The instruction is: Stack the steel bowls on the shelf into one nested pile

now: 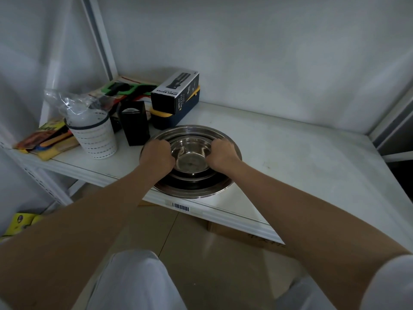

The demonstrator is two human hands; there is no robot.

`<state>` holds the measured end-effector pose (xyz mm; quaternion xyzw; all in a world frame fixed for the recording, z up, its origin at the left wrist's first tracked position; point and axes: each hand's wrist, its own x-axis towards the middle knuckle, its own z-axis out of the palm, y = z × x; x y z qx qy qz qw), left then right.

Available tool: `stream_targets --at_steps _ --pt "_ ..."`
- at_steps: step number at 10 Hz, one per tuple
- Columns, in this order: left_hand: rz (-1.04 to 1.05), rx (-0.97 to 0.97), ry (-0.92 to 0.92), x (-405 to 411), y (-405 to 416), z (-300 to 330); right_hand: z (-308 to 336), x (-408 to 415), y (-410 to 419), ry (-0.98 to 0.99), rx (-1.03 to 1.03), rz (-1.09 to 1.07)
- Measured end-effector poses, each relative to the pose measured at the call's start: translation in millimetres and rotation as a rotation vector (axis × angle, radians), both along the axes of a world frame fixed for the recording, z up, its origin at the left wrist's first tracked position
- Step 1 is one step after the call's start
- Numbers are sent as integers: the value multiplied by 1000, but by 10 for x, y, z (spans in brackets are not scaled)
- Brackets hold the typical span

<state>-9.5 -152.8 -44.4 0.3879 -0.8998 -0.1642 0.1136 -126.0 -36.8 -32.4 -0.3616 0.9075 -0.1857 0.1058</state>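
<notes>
Several steel bowls sit nested in one pile near the front edge of the white shelf (290, 157). The largest steel bowl (190, 130) is on the outside and the smallest steel bowl (190, 161) lies in the middle. My left hand (157, 154) grips the left rim of the inner bowls, fingers curled over it. My right hand (221, 153) grips the right rim the same way. Both forearms reach in from below.
Left of the pile stand a black box (135, 125), a white perforated cup (96, 135) holding clear plastic, and a spray-bottle box (176, 92) on a dark container. Flat packets (48, 135) lie at the far left. A barcode label (180, 207) marks the shelf's front edge.
</notes>
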Motion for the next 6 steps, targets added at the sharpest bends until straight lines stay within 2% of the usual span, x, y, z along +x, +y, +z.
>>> stream_targets --at_steps 1,4,5,6 --pt "-6 -8 30 20 -7 -30 -12 -3 20 31 35 17" --pt "-47 -28 146 138 84 168 161 4 227 22 -110 -2" --pt "-68 38 198 189 174 389 404 90 370 -5 -175 4" --pt "-146 7 336 319 414 666 626 220 579 6 -324 8"
